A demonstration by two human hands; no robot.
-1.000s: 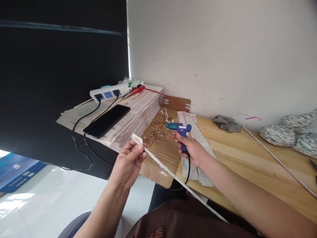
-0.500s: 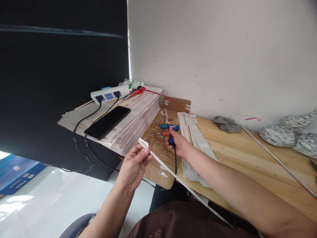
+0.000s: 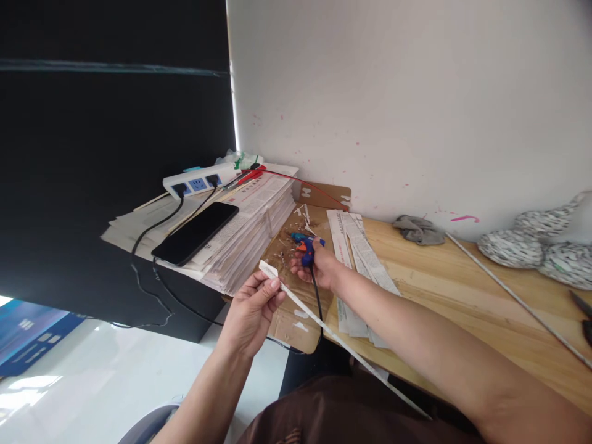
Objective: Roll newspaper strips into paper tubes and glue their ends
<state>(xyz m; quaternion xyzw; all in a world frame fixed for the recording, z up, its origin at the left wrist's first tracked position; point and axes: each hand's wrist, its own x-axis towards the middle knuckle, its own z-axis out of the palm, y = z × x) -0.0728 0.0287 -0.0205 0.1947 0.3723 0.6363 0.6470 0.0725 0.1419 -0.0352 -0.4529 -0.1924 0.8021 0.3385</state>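
Note:
My left hand pinches a thin rolled newspaper tube between thumb and fingers, close to its flat, folded paper tip. The tube slants down to the right, across the front of my brown clothing. My right hand is around a blue glue gun with an orange trigger, its thumb on the gun's back and its fingers loosely curled by the handle. The gun's teal nozzle points left, over a stained cardboard sheet littered with paper scraps. Part of the handle is hidden by my fingers.
At left, a newspaper stack carries a black phone, a power strip and red-handled scissors. Paper strips, a grey cloth, a long rod and woven paper shapes lie rightward. A black cord hangs from the gun.
My right hand has moved slightly left and down with the glue gun, its fingers looser around the handle. My left hand stays nearly still with the paper tube. The view has shifted slightly.

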